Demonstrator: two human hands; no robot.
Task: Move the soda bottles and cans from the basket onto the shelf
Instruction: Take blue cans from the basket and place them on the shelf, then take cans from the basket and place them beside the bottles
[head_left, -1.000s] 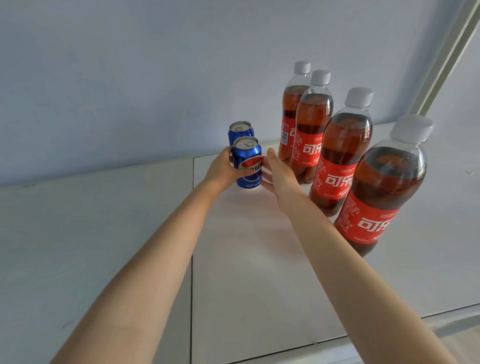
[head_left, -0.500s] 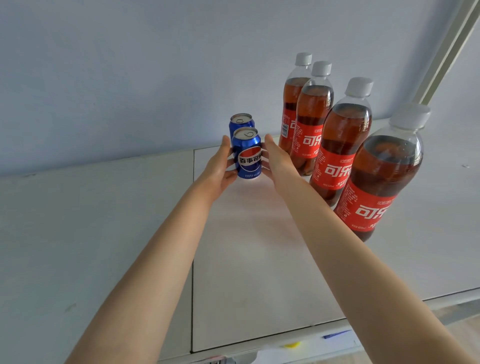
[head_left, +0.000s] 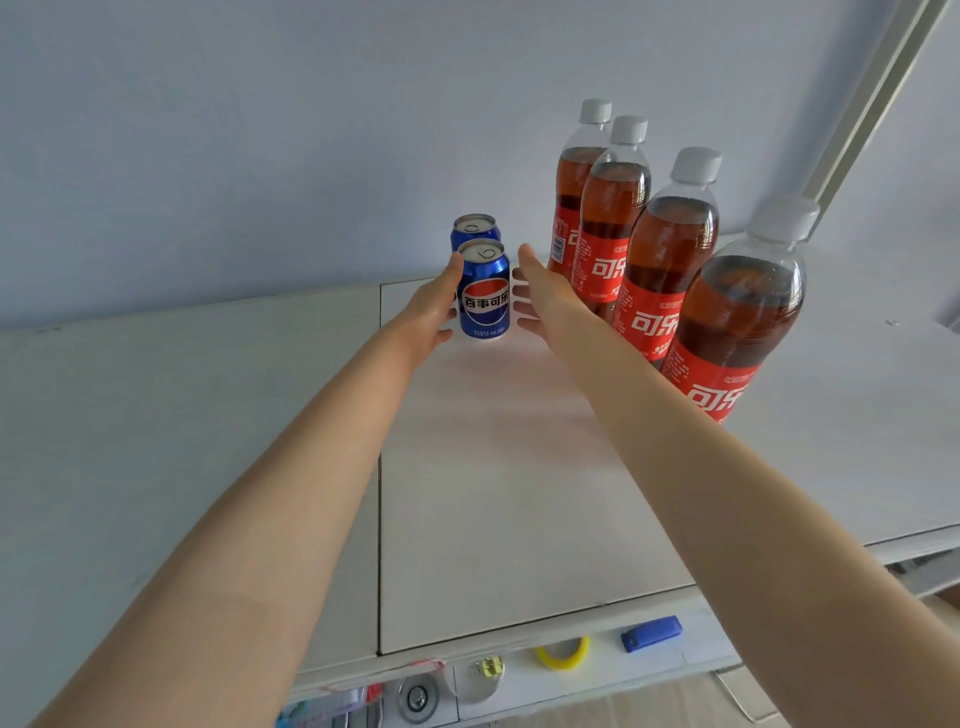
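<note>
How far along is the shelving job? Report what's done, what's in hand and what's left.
Done: four red-labelled bottles stand in a row on the shelf, and a rear can stands by the wall. In hand: the front can is upright on the shelf, the left hand against its side and the right hand open beside it. Left: unclear, since the basket is out of view.
</note>
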